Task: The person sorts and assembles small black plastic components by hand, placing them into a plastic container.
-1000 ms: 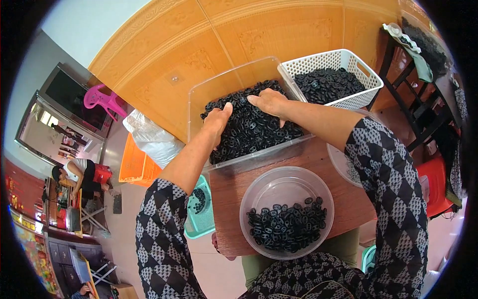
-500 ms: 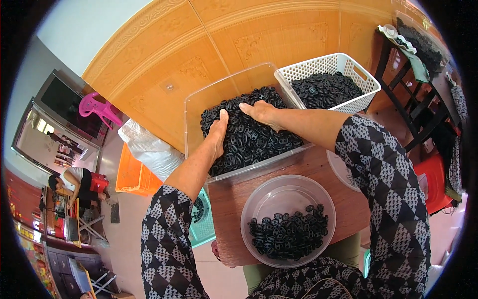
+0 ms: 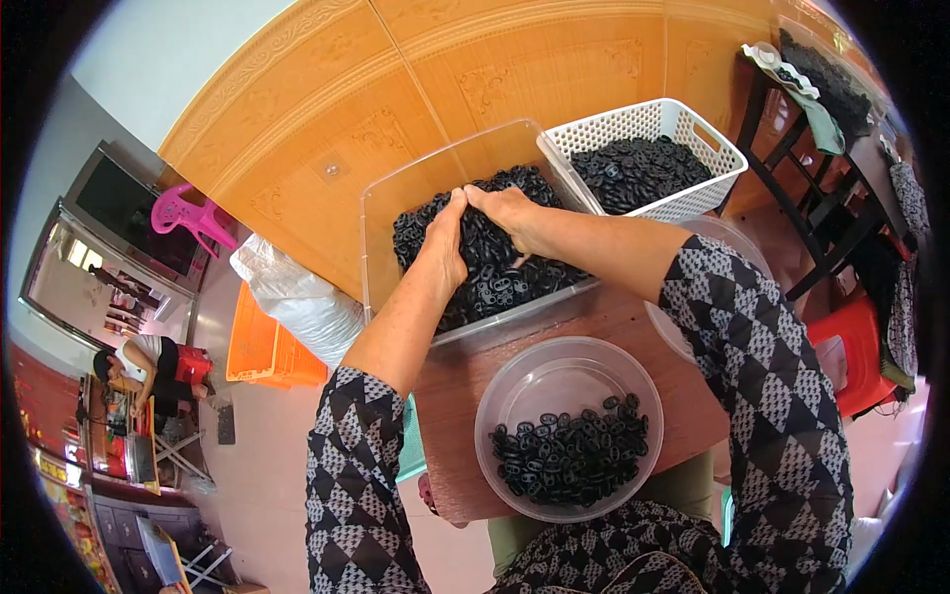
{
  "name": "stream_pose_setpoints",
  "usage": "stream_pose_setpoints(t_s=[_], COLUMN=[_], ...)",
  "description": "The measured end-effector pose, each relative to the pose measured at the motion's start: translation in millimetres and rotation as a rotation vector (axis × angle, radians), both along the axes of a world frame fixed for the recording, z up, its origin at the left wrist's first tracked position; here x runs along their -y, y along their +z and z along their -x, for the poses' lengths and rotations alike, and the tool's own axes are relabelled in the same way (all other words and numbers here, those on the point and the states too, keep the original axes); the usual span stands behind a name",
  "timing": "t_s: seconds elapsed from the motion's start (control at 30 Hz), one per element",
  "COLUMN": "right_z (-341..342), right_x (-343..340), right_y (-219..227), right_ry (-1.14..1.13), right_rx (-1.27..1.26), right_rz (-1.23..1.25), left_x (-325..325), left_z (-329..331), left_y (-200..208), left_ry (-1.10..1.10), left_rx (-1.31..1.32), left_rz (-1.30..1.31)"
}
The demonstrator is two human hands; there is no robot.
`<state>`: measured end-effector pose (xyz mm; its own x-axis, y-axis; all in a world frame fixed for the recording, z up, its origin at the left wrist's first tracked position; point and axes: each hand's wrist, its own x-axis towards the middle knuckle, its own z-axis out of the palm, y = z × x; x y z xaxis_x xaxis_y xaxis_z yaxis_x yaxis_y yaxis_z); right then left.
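While the left hand (image 3: 447, 246) and right hand (image 3: 507, 216) curve toward each other, small black two-holed oval pieces (image 3: 505, 289) heap around them in a clear rectangular plastic bin (image 3: 524, 315). Whether either hand grasps any cannot be told.

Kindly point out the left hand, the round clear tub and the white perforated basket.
Left hand (image 3: 445, 238): head view, base of the thumb.
Round clear tub (image 3: 554, 378): head view, bare inside bottom.
White perforated basket (image 3: 612, 129): head view, far inner wall.
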<state>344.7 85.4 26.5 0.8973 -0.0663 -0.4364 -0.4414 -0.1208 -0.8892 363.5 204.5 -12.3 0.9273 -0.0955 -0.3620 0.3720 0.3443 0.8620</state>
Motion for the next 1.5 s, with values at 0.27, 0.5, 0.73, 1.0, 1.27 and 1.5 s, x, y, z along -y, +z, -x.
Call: stream_pose_setpoints(t_s=[0.27, 0.5, 0.73, 1.0, 1.27, 1.5], right_z=[-6.6, 2.0, 4.2, -16.2, -18.4, -9.4], right_x=[-13.5, -14.3, -16.9, -14.0, -11.3, -12.2], right_y=[27.6, 54.4, 67.2, 69.8, 58.7, 69.7], right_ry=[-0.189, -0.222, -0.248, -0.225, -0.220, -0.220], right_rx=[0.132, 0.191, 0.231, 0.274, 0.255, 0.268], right_rz=[-0.008, -0.014, -0.011, -0.036, -0.011, -0.037], left_x=[26.9, 31.6, 29.6, 29.2, 34.3, 31.2], left_z=[0.5, 13.8, 13.2, -9.3, -0.4, -1.4], left_y=[45.3, 74.2, 89.9, 92.4, 87.3, 93.7], left_ry=[0.323, 0.423, 0.406, 0.395, 0.390, 0.388], left_rx=[0.102, 0.124, 0.145, 0.180, 0.150, 0.169], left_rz=[0.174, 0.151, 0.151, 0.134, 0.099, 0.117])
